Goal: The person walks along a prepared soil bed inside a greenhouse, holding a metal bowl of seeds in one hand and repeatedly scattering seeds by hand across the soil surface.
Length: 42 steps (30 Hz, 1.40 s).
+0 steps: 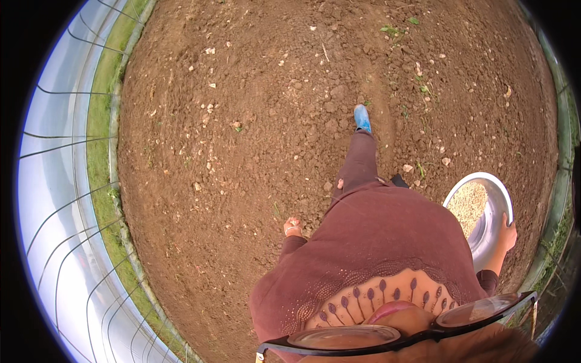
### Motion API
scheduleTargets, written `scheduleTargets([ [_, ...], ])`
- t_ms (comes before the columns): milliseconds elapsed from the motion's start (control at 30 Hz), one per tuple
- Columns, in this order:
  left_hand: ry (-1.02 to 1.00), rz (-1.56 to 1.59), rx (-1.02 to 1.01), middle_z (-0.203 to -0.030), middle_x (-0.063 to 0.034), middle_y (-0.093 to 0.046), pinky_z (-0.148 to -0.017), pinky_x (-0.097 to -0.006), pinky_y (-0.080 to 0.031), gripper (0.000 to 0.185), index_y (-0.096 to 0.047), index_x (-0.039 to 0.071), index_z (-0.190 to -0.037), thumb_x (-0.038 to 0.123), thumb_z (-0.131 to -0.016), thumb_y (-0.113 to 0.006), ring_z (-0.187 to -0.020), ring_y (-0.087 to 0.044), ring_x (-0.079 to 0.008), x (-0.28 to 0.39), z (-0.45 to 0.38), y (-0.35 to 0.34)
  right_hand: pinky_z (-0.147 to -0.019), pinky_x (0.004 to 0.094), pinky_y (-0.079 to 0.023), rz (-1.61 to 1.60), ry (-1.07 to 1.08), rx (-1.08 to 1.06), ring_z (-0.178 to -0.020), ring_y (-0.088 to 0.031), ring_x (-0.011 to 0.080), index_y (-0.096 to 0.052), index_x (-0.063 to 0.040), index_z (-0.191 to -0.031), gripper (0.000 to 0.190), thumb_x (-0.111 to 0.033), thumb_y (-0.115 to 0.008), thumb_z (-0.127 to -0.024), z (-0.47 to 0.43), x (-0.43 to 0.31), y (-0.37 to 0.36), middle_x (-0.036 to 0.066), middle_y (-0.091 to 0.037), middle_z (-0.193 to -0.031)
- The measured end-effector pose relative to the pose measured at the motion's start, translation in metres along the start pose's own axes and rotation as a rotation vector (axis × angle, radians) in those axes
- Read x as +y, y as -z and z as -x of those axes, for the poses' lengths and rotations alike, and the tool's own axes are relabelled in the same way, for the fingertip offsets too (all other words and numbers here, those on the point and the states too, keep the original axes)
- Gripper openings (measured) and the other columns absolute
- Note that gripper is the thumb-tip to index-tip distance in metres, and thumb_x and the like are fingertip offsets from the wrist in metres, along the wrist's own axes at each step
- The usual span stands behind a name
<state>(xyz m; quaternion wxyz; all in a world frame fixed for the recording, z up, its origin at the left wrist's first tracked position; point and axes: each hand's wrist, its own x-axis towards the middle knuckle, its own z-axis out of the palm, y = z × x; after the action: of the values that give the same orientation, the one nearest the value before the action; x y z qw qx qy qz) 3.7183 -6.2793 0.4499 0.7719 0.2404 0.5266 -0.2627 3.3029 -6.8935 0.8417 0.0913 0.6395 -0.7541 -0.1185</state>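
On the right, my right hand (pixel 509 233) grips the rim of a shiny metal bowl (pixel 492 229), held tilted beside my body. Pale, oat-like grain (pixel 468 204) lies heaped along the bowl's left side, leaving some of the metal bottom bare. My left hand (pixel 292 225), with a bracelet at the wrist, hangs low at my other side over the bare soil (pixel 254 159). Its fingers look curled, but it is too small in view to tell whether anything is in them.
Tilled brown soil with clods, pale stones (pixel 408 168) and small green weeds (pixel 424 90) spreads ahead. A blue shoe (pixel 362 117) is on my forward foot. Along the left runs a grass strip (pixel 100 163) beside a plastic-sheeted greenhouse wall (pixel 50 181); another edge (pixel 565 149) borders the right.
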Motion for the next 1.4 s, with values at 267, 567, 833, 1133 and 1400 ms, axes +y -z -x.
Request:
scheduleTargets([
  [267,-0.088,-0.044,-0.577,-0.058,0.0018,-0.044,-0.033,-0.0211,-0.028,0.032,-0.053,0.014,-0.086,0.038,-0.093,-0.033,-0.046,-0.038,-0.0103,0.0,-0.048,-0.519,-0.079,0.0421,-0.046,0.096,0.384,0.085,-0.091,-0.059,0.0343,-0.058,-0.002,-0.107,0.069,-0.062,-0.048,-0.074,-0.136,-0.235,0.06,0.021,-0.062,-0.095],
  [567,-0.093,0.295,-1.63,-0.06,0.0013,-0.037,-0.032,-0.0198,-0.025,0.026,-0.053,0.006,-0.084,0.025,-0.093,-0.039,-0.043,-0.031,-0.007,0.098,0.081,-0.778,-0.078,0.0432,-0.045,0.095,0.356,0.167,-0.09,-0.059,0.0351,-0.059,-0.002,-0.104,0.068,-0.062,-0.045,-0.076,-0.196,-0.33,0.15,0.021,-0.061,-0.095],
  [833,-0.203,0.272,-0.408,-0.053,0.0026,-0.039,-0.035,-0.0238,-0.031,0.026,-0.048,0.014,-0.066,0.029,-0.088,-0.05,-0.044,-0.037,-0.0108,-0.003,-0.088,-0.49,-0.086,0.0428,-0.042,0.066,0.229,0.21,-0.101,-0.054,0.0331,-0.054,-0.004,-0.115,0.078,-0.068,-0.041,-0.074,-0.226,-0.361,0.198,0.019,-0.057,-0.108],
  [1133,-0.338,0.082,-0.38,-0.057,0.0018,-0.045,-0.038,-0.0263,-0.034,0.034,-0.055,0.018,-0.089,0.046,-0.089,-0.037,-0.049,-0.042,-0.012,0.048,-0.122,-0.467,-0.084,0.0428,-0.043,0.043,0.408,0.235,-0.1,-0.055,0.0336,-0.056,-0.006,-0.114,0.076,-0.068,-0.042,-0.073,-0.267,-0.457,0.221,0.019,-0.058,-0.106],
  [1400,-0.503,0.253,-1.384,-0.06,0.0028,-0.036,-0.031,-0.0188,-0.026,0.026,-0.051,0.007,-0.086,0.029,-0.094,-0.037,-0.043,-0.031,-0.0066,0.171,0.101,-0.735,-0.085,0.0417,-0.043,-0.022,0.596,0.292,-0.099,-0.055,0.0333,-0.055,-0.006,-0.115,0.074,-0.067,-0.042,-0.074,-0.295,-0.557,0.252,0.02,-0.058,-0.105],
])
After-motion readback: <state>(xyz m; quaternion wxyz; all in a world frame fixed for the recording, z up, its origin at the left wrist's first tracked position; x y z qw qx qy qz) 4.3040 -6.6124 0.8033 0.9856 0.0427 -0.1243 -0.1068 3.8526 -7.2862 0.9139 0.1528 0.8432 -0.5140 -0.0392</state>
